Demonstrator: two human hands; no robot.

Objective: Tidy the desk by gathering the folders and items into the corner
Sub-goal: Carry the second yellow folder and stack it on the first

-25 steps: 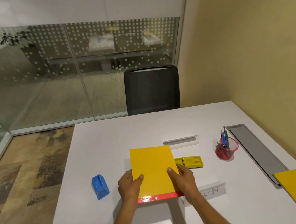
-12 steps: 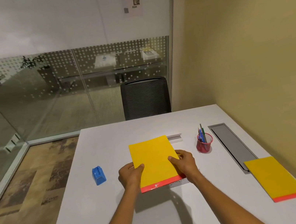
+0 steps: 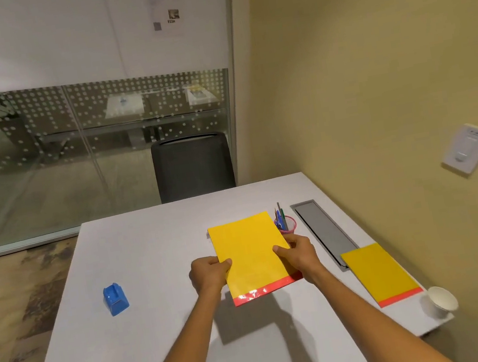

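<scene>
A yellow folder (image 3: 250,251) with a red bottom strip is held above the white desk (image 3: 149,257), tilted slightly. My left hand (image 3: 210,274) grips its left edge and my right hand (image 3: 299,252) grips its right edge. A second yellow folder (image 3: 382,272) of the same kind lies flat near the desk's right edge by the wall. A pink pen cup (image 3: 286,225) with several pens stands just behind the held folder's right corner. A blue card holder (image 3: 115,299) sits on the desk at the left.
A grey cable tray (image 3: 323,230) is set into the desk along the wall side. A white paper cup (image 3: 442,302) stands at the near right corner. A dark chair (image 3: 193,167) stands behind the desk. The yellow wall bounds the right.
Both hands have lifted the yellow folder off the desk and carried it to the right, toward the pen cup. The yellow item and label beside it are hidden now.
</scene>
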